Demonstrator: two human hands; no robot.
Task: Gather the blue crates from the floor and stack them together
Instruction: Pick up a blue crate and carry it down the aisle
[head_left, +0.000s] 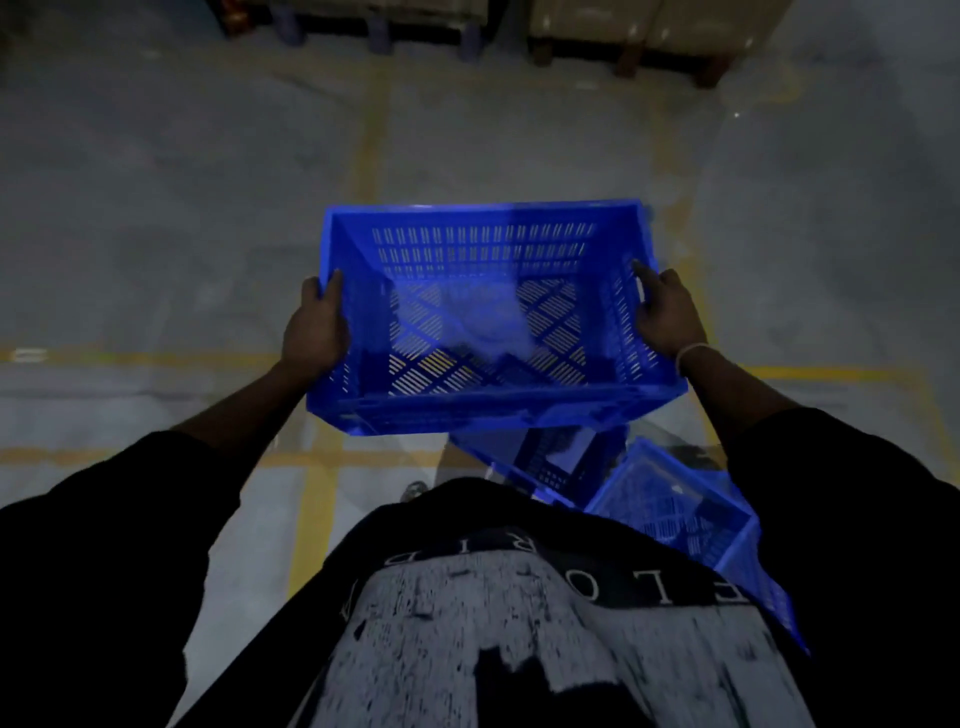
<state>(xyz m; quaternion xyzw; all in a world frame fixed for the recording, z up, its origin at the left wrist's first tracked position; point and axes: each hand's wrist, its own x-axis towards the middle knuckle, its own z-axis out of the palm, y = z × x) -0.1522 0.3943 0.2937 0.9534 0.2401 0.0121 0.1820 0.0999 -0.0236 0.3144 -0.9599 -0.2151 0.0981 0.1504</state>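
Note:
I hold a blue slotted crate in the air in front of my body, its open top facing up. My left hand grips its left rim, thumb over the edge. My right hand grips the right wall near a handle slot, fingers curled on the rim. A pale crumpled sheet lies inside on the crate's floor. Below and to the right, on the floor, another blue crate lies, partly hidden by my shirt and right sleeve. A further blue crate shows under the held one.
Grey concrete floor with yellow painted lines stretches ahead. Pallets carrying wrapped boxes stand along the far edge. A shoe tip shows just under the held crate. The scene is dim and slightly blurred.

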